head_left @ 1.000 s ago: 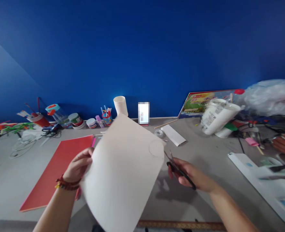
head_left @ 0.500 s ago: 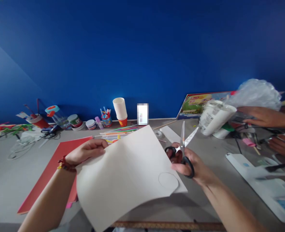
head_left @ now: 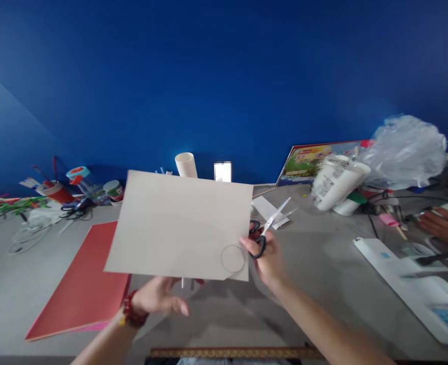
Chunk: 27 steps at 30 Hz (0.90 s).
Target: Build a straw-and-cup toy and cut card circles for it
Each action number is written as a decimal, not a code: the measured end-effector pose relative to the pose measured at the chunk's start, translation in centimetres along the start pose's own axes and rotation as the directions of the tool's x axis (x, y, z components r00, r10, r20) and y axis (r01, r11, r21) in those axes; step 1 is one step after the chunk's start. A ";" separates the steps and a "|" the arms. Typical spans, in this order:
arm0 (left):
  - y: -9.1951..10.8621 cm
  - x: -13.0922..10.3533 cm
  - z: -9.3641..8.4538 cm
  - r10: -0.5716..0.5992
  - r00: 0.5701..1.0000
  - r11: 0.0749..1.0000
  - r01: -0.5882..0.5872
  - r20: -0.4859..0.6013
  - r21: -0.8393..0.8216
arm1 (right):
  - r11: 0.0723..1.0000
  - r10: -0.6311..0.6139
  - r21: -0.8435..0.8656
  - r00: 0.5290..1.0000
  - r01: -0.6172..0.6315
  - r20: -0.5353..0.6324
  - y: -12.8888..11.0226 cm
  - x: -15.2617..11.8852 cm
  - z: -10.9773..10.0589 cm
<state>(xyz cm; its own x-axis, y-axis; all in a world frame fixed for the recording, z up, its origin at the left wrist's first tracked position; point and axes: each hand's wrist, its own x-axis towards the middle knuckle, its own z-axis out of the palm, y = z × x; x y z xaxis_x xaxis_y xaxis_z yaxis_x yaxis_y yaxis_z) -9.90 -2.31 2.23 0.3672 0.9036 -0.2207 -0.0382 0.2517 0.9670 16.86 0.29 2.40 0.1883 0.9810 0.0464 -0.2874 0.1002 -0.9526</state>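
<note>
A white sheet of paper is held up before me, with a circle outline near its lower right corner and a short cut at the bottom edge beneath it. My right hand grips black-handled scissors, blades apart and pointing up and right, and pinches the paper's right edge too. Below the sheet's lower edge is my left hand, thumb apart from the fingers, whose tips are partly hidden behind the paper. Something small and white shows below the edge near those fingers; I cannot tell what it is.
Red paper lies at left. White paper scraps sit beyond the scissors. A power strip, wrapped paper cups and another person's hand are at right. Paper cups stand along the blue wall.
My left hand has let go of the sheet's upper left edge and moved down below it. The sheet has turned and flattened, and my right hand with the scissors has shifted left.
</note>
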 end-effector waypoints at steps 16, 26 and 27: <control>-0.4 2.2 3.1 0.328 0.880 0.923 -0.376 -0.343 -0.080 | 0.170 0.171 -0.905 0.893 0.389 0.416 -0.8 -0.9 -7.2; -0.5 3.0 5.0 0.264 0.914 0.950 -0.302 -0.307 -0.082 | -0.151 0.291 -0.914 0.900 0.377 0.323 0.1 -1.4 -5.2; -0.5 3.2 5.1 0.266 0.912 0.947 -0.308 -0.314 -0.093 | -0.134 0.298 -0.915 0.896 0.381 0.330 0.2 -1.1 -5.0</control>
<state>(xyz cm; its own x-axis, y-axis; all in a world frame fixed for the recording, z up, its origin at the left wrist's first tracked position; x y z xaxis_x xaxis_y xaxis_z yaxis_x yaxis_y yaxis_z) -3.98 -1.32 1.69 0.0329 0.9993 0.0159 -0.2360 -0.0077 0.9717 21.34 -1.63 0.68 -0.2265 0.9635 -0.1428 0.9693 0.2086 -0.1299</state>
